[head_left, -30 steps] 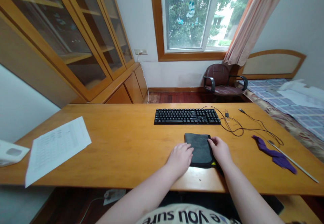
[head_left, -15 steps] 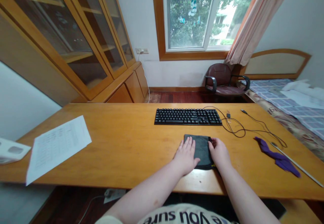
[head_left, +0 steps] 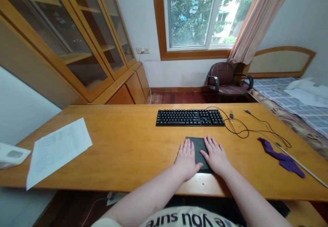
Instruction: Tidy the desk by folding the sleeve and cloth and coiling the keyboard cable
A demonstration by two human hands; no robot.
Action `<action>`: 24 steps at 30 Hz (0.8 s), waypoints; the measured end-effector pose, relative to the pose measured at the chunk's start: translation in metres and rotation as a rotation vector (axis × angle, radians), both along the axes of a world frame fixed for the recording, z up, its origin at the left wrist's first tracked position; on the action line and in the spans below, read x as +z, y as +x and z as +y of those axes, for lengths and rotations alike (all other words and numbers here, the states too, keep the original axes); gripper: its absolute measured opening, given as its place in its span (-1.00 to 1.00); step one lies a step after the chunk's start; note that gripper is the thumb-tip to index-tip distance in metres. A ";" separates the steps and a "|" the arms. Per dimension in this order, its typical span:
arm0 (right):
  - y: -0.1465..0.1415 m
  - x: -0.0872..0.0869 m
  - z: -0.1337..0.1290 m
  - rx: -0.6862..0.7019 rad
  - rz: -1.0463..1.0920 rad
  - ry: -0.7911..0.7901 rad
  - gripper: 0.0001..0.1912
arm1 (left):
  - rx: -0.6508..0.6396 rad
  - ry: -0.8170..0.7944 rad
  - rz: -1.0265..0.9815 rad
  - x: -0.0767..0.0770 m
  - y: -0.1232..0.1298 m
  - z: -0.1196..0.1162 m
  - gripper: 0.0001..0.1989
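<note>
Left hand (head_left: 188, 157) and right hand (head_left: 215, 155) flat, fingers spread, gripping nothing, pressing a dark folded cloth (head_left: 198, 149) on the table (head_left: 128, 145) just before the keyboard (head_left: 190, 117). Best pressed evenly, palms outward, edges aligned.

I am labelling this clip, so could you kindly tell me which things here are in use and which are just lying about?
In use:
left hand, flat on the dark cloth
right hand, flat on it too

Lying about:
keyboard
cable
purple cloth
thin rod
paper sheet
</note>
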State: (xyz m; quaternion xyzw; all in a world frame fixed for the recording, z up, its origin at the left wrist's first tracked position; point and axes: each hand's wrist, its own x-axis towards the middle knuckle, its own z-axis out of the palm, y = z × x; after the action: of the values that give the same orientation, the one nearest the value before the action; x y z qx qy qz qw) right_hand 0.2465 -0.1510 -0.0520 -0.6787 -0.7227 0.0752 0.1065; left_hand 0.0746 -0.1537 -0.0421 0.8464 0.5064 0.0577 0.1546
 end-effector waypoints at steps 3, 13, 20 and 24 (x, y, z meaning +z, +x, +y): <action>0.001 -0.003 -0.006 -0.239 -0.043 0.050 -0.13 | 0.156 -0.038 -0.047 0.000 -0.003 -0.002 0.07; 0.002 -0.002 -0.010 -0.247 0.177 0.181 -0.41 | 0.462 -0.481 -1.147 0.019 -0.007 0.027 -0.38; -0.001 -0.002 -0.011 -0.169 0.360 0.159 -0.47 | 0.448 -0.922 -1.387 0.027 -0.001 0.024 -0.67; -0.002 0.001 -0.012 -0.127 0.505 0.128 -0.44 | 0.485 -0.697 -1.275 0.036 -0.008 0.031 -0.84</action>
State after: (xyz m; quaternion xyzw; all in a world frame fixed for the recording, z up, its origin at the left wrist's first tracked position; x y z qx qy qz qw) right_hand 0.2445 -0.1631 -0.0507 -0.6743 -0.6326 0.1897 0.3305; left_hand 0.0663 -0.1232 -0.0062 0.4169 0.4797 0.4042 0.6578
